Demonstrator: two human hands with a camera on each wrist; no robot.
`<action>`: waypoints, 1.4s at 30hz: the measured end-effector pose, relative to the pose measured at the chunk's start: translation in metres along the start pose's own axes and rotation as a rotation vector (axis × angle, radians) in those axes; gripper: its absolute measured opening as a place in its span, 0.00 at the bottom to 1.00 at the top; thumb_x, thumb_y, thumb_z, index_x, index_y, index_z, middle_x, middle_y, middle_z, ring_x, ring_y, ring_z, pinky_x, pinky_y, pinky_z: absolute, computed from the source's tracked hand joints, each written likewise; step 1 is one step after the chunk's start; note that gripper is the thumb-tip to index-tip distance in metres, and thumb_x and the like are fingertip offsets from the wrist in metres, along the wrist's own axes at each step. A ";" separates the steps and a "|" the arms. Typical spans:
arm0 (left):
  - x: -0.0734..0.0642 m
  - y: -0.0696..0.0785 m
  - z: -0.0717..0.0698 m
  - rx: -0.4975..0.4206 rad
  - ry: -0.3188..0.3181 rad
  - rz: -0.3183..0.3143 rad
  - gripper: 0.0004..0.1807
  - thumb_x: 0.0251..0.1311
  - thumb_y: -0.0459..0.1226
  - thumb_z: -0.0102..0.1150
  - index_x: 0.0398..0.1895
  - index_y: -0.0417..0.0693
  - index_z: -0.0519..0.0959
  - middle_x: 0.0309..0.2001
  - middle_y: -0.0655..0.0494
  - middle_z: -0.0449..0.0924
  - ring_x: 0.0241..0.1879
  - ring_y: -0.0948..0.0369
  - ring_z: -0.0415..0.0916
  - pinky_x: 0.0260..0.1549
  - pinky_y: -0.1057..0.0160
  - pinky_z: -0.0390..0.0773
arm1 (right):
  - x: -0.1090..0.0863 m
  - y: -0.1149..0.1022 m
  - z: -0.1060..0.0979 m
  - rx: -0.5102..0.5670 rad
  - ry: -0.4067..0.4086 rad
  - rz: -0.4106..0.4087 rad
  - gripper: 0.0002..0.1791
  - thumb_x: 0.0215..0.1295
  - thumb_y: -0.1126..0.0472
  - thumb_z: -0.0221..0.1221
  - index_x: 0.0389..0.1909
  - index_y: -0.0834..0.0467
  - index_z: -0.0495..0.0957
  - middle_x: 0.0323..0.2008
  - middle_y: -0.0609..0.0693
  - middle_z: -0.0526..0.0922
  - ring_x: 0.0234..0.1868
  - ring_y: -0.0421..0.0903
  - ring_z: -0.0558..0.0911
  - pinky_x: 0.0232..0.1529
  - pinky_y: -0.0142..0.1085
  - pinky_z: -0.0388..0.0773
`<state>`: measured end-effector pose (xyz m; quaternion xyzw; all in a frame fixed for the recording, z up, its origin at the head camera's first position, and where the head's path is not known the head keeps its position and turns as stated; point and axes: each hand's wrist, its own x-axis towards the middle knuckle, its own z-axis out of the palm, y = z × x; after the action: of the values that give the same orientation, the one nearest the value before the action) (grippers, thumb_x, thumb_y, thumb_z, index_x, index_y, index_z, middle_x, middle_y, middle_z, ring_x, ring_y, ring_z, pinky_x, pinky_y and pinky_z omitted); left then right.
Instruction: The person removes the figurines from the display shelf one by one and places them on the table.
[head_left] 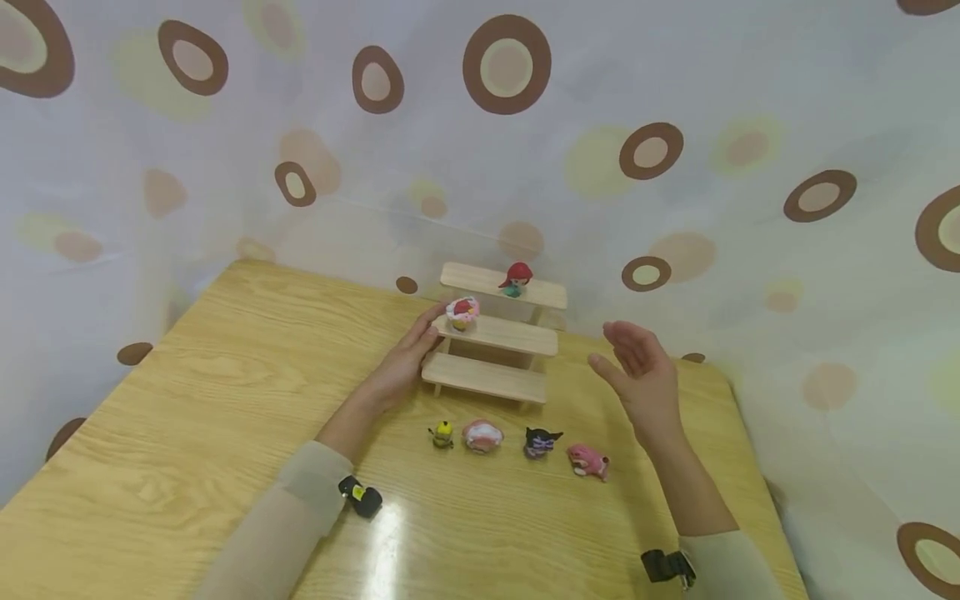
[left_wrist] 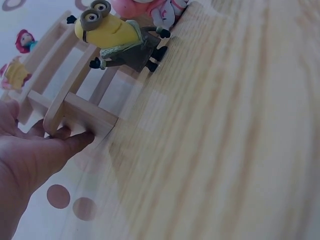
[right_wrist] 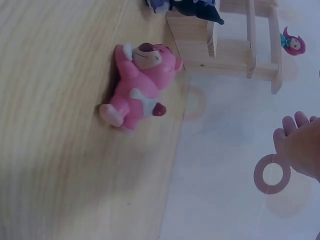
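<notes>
My left hand (head_left: 405,360) grips the left end of a three-tier wooden display stand (head_left: 491,377); in the left wrist view its fingers (left_wrist: 75,142) lie against the stand's end. A small figurine with a pink and white rim (head_left: 462,312) sits on the middle tier's left end, close to that hand. On the top tier is a red-haired mermaid figurine (head_left: 516,280). My right hand (head_left: 647,385) is raised to the right of the stand, fingers loosely bent, holding nothing. Nearest below it, a pink bear figurine (right_wrist: 142,87) lies on the table.
In front of the stand, a yellow minion figurine (left_wrist: 120,37), a pink and white figurine (head_left: 482,436) and a black and purple figurine (head_left: 539,443) line up with the bear on the wooden table (head_left: 225,400). A white curtain with brown rings (head_left: 420,167) hangs behind.
</notes>
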<state>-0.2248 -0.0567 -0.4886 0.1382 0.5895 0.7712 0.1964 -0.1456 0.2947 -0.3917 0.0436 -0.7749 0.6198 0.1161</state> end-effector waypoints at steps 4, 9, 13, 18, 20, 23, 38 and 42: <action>0.005 0.000 0.004 0.009 -0.017 0.002 0.28 0.86 0.53 0.33 0.85 0.74 0.51 0.87 0.59 0.37 0.85 0.51 0.38 0.81 0.44 0.46 | 0.013 -0.006 0.003 0.123 -0.006 0.014 0.33 0.71 0.69 0.67 0.74 0.64 0.66 0.69 0.54 0.75 0.75 0.54 0.71 0.72 0.35 0.70; 0.005 0.000 0.004 0.040 -0.005 0.011 0.29 0.86 0.53 0.33 0.85 0.73 0.50 0.87 0.58 0.36 0.85 0.48 0.38 0.81 0.41 0.45 | 0.029 -0.014 0.020 0.365 0.053 0.069 0.30 0.73 0.73 0.62 0.73 0.62 0.65 0.70 0.60 0.72 0.76 0.56 0.71 0.67 0.33 0.76; 0.001 0.000 0.002 0.045 0.008 -0.002 0.28 0.86 0.51 0.31 0.85 0.72 0.50 0.87 0.57 0.36 0.84 0.46 0.38 0.80 0.39 0.46 | 0.038 -0.016 0.039 0.394 0.046 0.074 0.31 0.73 0.74 0.62 0.73 0.64 0.64 0.70 0.60 0.71 0.76 0.56 0.71 0.67 0.33 0.76; 0.000 0.000 0.000 0.030 -0.014 0.006 0.28 0.87 0.51 0.31 0.85 0.72 0.50 0.87 0.57 0.35 0.85 0.47 0.38 0.80 0.41 0.46 | 0.048 -0.019 0.056 0.358 0.032 0.020 0.31 0.72 0.75 0.62 0.73 0.66 0.65 0.70 0.63 0.72 0.75 0.57 0.72 0.66 0.34 0.78; 0.001 0.001 0.000 0.037 -0.014 0.012 0.28 0.87 0.52 0.32 0.86 0.72 0.50 0.87 0.58 0.34 0.85 0.47 0.37 0.80 0.41 0.47 | 0.053 -0.020 0.063 0.324 0.019 0.003 0.31 0.72 0.75 0.63 0.73 0.66 0.66 0.69 0.60 0.74 0.74 0.56 0.72 0.67 0.35 0.77; 0.001 0.001 0.000 0.041 -0.002 0.011 0.29 0.86 0.52 0.32 0.86 0.72 0.49 0.87 0.59 0.33 0.85 0.47 0.37 0.80 0.41 0.46 | 0.060 -0.021 0.074 0.287 -0.013 0.006 0.33 0.71 0.74 0.65 0.73 0.66 0.65 0.68 0.57 0.75 0.76 0.58 0.70 0.71 0.35 0.73; 0.000 -0.002 0.001 0.064 0.013 0.009 0.28 0.86 0.53 0.33 0.85 0.76 0.51 0.87 0.59 0.36 0.85 0.48 0.39 0.80 0.41 0.47 | 0.091 -0.026 0.111 0.188 -0.081 0.056 0.37 0.70 0.69 0.67 0.75 0.66 0.63 0.74 0.63 0.68 0.75 0.51 0.71 0.73 0.36 0.71; 0.000 -0.001 0.000 0.067 0.010 0.012 0.28 0.86 0.53 0.33 0.85 0.75 0.51 0.87 0.58 0.38 0.85 0.49 0.39 0.80 0.42 0.47 | 0.094 -0.027 0.118 0.117 -0.071 0.073 0.29 0.71 0.71 0.65 0.70 0.65 0.69 0.66 0.62 0.76 0.66 0.51 0.78 0.66 0.34 0.77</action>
<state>-0.2249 -0.0566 -0.4900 0.1444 0.6151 0.7529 0.1840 -0.2461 0.1815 -0.3682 0.0441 -0.7420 0.6660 0.0630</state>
